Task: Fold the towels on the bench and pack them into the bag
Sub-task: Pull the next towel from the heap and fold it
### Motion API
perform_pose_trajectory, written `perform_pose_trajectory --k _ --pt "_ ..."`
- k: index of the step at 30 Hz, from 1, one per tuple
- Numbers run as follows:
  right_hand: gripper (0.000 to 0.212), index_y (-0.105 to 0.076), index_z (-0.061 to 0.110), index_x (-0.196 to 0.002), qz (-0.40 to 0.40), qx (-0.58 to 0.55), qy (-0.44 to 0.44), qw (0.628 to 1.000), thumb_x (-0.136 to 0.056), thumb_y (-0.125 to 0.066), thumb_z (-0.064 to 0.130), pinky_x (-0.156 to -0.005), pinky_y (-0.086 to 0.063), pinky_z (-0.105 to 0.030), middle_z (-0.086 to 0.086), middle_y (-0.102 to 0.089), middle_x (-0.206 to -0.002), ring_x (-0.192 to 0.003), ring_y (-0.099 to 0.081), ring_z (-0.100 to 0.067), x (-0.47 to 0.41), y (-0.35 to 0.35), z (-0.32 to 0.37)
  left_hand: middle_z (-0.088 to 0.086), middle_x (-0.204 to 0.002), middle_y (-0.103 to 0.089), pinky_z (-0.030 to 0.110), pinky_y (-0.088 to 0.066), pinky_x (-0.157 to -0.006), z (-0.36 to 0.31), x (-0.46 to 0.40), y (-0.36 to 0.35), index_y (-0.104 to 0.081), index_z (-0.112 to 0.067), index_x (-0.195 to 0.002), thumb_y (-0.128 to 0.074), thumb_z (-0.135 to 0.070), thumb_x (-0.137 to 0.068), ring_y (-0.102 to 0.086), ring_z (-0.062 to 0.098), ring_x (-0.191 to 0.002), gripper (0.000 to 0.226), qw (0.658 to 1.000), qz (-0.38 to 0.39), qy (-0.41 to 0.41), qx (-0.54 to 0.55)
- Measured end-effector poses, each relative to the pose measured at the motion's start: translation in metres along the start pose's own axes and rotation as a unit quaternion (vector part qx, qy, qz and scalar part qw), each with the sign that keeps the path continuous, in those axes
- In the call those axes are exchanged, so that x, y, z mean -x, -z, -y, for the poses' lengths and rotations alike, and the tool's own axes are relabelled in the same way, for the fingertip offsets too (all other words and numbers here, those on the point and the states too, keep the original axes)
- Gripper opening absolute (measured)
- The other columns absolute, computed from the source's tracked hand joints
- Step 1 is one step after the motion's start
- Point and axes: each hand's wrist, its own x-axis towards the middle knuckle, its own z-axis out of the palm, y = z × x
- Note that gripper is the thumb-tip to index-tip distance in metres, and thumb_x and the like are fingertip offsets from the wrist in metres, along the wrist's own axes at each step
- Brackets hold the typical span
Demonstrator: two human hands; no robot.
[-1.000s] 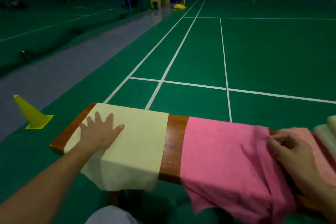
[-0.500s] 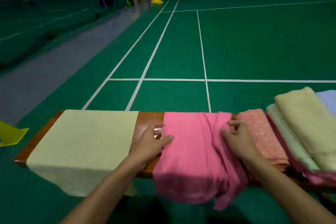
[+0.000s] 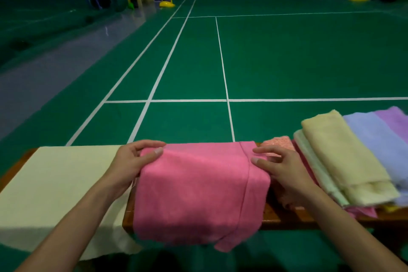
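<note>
Left hand [image 3: 130, 161] and right hand [image 3: 280, 166] pinch pink towel [image 3: 198, 192]; it drapes over bench [image 3: 287, 216].

You have a plain pink towel [image 3: 198, 187] at lower centre and a pale yellow towel [image 3: 55, 183] lower left. At right lie cream, lavender and purple towels; the floor [image 3: 287, 62] is green with white lines.

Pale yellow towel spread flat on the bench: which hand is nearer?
Left. The left hand grips the pink towel's left edge, right beside the flat pale yellow towel. The right hand holds the pink towel's far side, a towel-width away.
</note>
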Motion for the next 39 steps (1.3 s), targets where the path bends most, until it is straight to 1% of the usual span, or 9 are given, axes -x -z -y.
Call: perform_pose_trajectory --k 3,8,11,17,19,23,29,35,39 --pt "0.019 -0.081 0.014 -0.106 0.012 -0.004 -0.002 1.0 -0.089 -0.081 0.006 -0.058 -0.054 -0.023 -0.016 -0.079 -0.094 -0.076 -0.066 -0.018 0.002 0.003 0.011 0.004 -0.106 -0.08 0.04 -0.059 -0.076 -0.004 0.005 0.006 -0.084 -0.026 -0.104 -0.081 -0.026 -0.087 -0.074 0.022 -0.096 0.017 1.0 -0.02 -0.015 0.003" --pt "0.015 -0.075 0.015 -0.111 0.013 0.121 -0.034 0.992 -0.096 -0.073 0.018 -0.074 -0.051 -0.018 -0.004 -0.074 -0.114 -0.096 -0.066 -0.011 0.004 -0.018 -0.001 0.005 -0.102 -0.08 0.022 -0.056 -0.061 -0.012 0.021 -0.004 -0.084 -0.021 -0.103 -0.079 -0.017 -0.091 -0.074 0.011 -0.083 0.014 0.999 0.034 -0.03 0.003" --pt "0.044 -0.061 0.019 -0.114 0.028 0.309 0.014 0.951 -0.08 -0.086 0.032 -0.082 -0.048 -0.031 0.001 -0.061 -0.112 -0.098 -0.062 -0.017 0.011 -0.035 -0.013 0.006 -0.102 -0.08 0.021 -0.056 -0.061 -0.016 0.028 -0.01 -0.084 -0.017 -0.102 -0.08 -0.016 -0.089 -0.074 0.011 -0.082 0.014 0.998 0.046 -0.048 0.013" --pt "0.022 -0.049 0.018 -0.104 -0.072 0.477 0.115 0.869 -0.088 -0.064 0.014 -0.065 -0.038 -0.039 -0.003 -0.049 -0.098 -0.08 -0.056 -0.031 0.02 -0.034 -0.005 0.006 -0.105 -0.08 0.03 -0.06 -0.066 -0.02 0.026 0.009 -0.083 -0.02 -0.104 -0.08 -0.022 -0.086 -0.074 0.018 -0.091 0.018 0.998 -0.015 -0.055 0.028" --pt "0.02 -0.051 0.019 -0.1 -0.076 0.439 0.112 0.888 -0.087 -0.066 0.013 -0.063 -0.04 -0.039 -0.002 -0.06 -0.09 -0.077 -0.06 -0.029 0.016 -0.029 -0.002 0.006 -0.104 -0.08 0.029 -0.06 -0.064 -0.017 0.025 0.015 -0.082 -0.02 -0.104 -0.08 -0.021 -0.086 -0.074 0.018 -0.09 0.018 0.998 -0.028 -0.051 0.029" --pt "0.027 -0.055 0.019 -0.116 -0.091 0.16 0.009 0.983 -0.094 -0.063 0.006 -0.049 -0.049 -0.027 -0.007 -0.07 -0.09 -0.066 -0.062 -0.018 0.01 -0.019 0.021 0.007 -0.101 -0.08 0.029 -0.057 -0.062 -0.012 0.02 0.024 -0.082 -0.021 -0.103 -0.079 -0.02 -0.089 -0.072 0.016 -0.086 0.014 0.997 -0.056 -0.044 0.027" --pt "0.034 -0.058 0.014 -0.132 -0.075 -0.215 -0.068 0.971 -0.104 -0.049 -0.002 -0.043 -0.041 -0.022 -0.009 -0.06 -0.079 -0.055 -0.05 -0.01 -0.004 -0.007 0.055 0.004 -0.09 -0.077 0.031 -0.053 -0.065 -0.036 0.018 0.016 -0.081 -0.023 -0.098 -0.078 -0.022 -0.085 -0.065 0.017 -0.08 0.013 0.983 -0.097 -0.125 0.094" --pt "0.038 -0.079 0.02 -0.104 -0.048 -0.205 0.058 0.976 -0.1 -0.051 -0.006 -0.035 -0.033 -0.016 -0.001 -0.058 -0.058 -0.037 -0.04 -0.008 -0.01 0.013 0.087 0.001 -0.093 -0.078 0.021 -0.057 -0.069 -0.069 0.005 0.003 -0.073 -0.007 -0.118 -0.069 -0.003 -0.096 -0.066 0.009 -0.079 0.023 0.975 -0.066 -0.163 0.135" --pt "0.055 -0.08 0.016 -0.117 -0.048 -0.179 0.083 0.979 -0.09 -0.046 -0.017 -0.044 -0.029 -0.019 -0.006 -0.057 -0.072 -0.05 -0.034 -0.011 -0.009 0.018 0.089 0.005 -0.109 -0.078 0.024 -0.061 -0.084 -0.09 0.003 0.015 -0.074 -0.015 -0.121 -0.068 -0.002 -0.094 -0.071 0.014 -0.095 0.031 0.973 -0.021 -0.163 0.161"
